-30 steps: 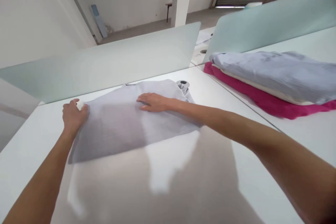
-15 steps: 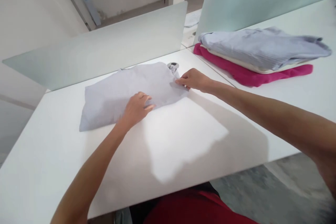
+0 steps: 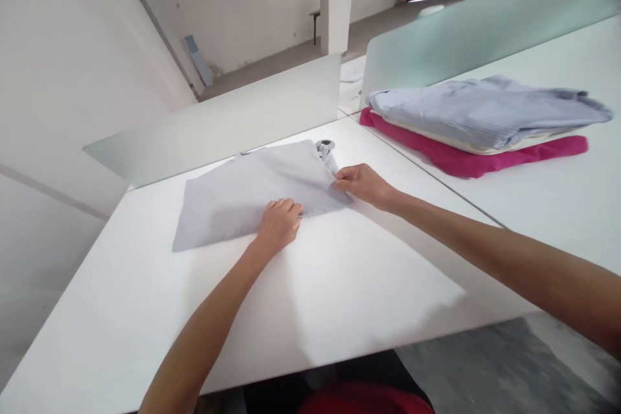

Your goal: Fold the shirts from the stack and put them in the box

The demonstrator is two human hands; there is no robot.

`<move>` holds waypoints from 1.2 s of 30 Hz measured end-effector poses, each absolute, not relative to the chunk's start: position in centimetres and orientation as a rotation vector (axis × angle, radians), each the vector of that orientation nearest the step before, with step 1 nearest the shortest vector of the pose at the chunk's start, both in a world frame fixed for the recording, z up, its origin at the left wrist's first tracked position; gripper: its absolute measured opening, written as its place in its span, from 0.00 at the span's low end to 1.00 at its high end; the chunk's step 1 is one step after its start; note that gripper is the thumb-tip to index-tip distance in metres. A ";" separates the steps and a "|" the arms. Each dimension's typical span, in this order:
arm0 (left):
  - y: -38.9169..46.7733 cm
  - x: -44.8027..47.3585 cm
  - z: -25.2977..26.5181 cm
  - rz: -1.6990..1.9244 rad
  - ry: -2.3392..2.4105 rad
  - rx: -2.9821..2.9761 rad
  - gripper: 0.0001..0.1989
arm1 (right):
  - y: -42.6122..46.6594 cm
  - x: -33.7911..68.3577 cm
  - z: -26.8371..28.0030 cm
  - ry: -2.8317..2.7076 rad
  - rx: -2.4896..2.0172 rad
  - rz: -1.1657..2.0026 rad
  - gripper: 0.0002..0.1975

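A folded pale grey shirt (image 3: pixel 233 191) lies flat on the white table, its long side along the frosted divider. My left hand (image 3: pixel 280 223) rests at the shirt's near edge, right of its middle, with its fingers curled over the cloth. At the shirt's right end, my right hand (image 3: pixel 363 184) pinches the fabric between thumb and fingers, lifting a small fold there. Beside that fold the cloth is bunched, close to a round grommet (image 3: pixel 326 143) in the tabletop. The right hand's lower fingers are partly hidden.
A stack of folded clothes sits at the right: a striped blue shirt (image 3: pixel 485 107) on top, a cream layer, and a magenta garment (image 3: pixel 451 158) underneath. Frosted dividers (image 3: pixel 233 126) stand along the table's (image 3: pixel 369 297) far side. A seam crosses the tabletop between shirt and stack.
The camera view has shifted, so everything sits lower in it. My left fingers have curled in at the shirt's near edge. My right hand keeps its pinch at the right end.
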State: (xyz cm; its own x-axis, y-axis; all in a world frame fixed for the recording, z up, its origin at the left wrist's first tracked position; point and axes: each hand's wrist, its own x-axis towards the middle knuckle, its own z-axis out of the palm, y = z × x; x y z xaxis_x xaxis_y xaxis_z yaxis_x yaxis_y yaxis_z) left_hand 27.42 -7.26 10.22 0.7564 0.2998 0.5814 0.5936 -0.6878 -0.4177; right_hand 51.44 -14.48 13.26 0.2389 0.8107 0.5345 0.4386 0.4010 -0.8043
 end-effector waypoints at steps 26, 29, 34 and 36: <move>-5.5 27.5 11.9 -0.850 -0.771 -2.534 0.17 | -10.8 53.0 15.6 -1.448 -1.563 -0.361 0.16; -4.4 28.8 12.7 -0.831 -0.802 -2.495 0.23 | -8.7 53.4 16.6 -1.499 -1.630 -0.532 0.17; -3.0 30.6 12.2 -0.760 -0.823 -2.420 0.29 | -5.4 53.7 17.2 -1.649 -1.731 -0.743 0.20; -2.9 30.8 11.9 -0.722 -0.842 -2.421 0.30 | -4.5 54.0 17.1 -1.713 -1.715 -0.796 0.21</move>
